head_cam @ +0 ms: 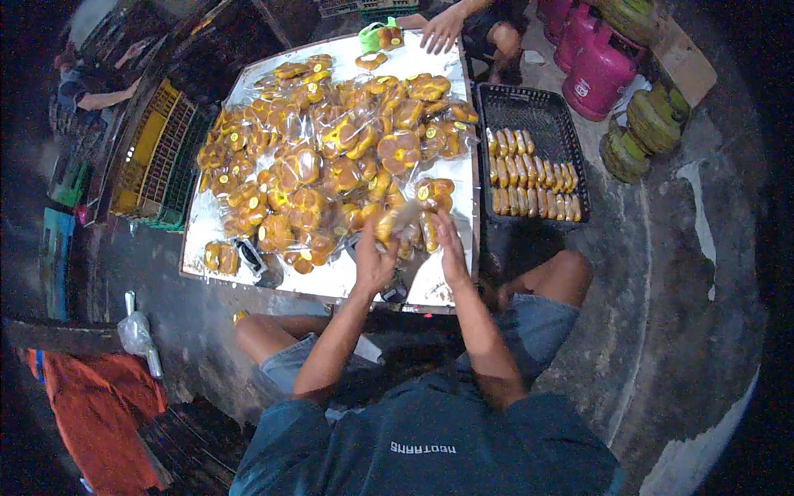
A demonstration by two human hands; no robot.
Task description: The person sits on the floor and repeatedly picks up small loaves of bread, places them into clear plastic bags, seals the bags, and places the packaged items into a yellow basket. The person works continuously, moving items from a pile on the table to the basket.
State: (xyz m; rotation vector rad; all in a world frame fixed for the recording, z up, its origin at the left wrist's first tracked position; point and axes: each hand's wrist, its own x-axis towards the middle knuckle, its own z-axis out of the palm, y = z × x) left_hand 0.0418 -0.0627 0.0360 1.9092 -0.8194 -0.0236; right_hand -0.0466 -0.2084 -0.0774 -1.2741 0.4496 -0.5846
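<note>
On the white tabletop (pixel 428 291) lies a large heap of golden-brown bread buns (pixel 304 167) in clear plastic wrappers, many bearing round yellow stickers. My left hand (pixel 374 260) is at the heap's near edge, its fingers against a blurred wrapped bun (pixel 386 226); whether it grips the bun cannot be made out. To its right, my right hand (pixel 451 251) is held with fingers extended, beside a narrow wrapped bun (pixel 428 232). Between the hands are more wrapped pieces, partly blurred. A dark roll-like object (pixel 393 292) sits at the table's near edge.
A black plastic crate (pixel 558 108) holding rows of wrapped buns (pixel 533 173) stands right of the table. Beyond it are pink gas cylinders (pixel 595 80) and green ones (pixel 651 121). Another person's hand (pixel 443 30) rests at the far corner. Stacked crates (pixel 164 142) stand left.
</note>
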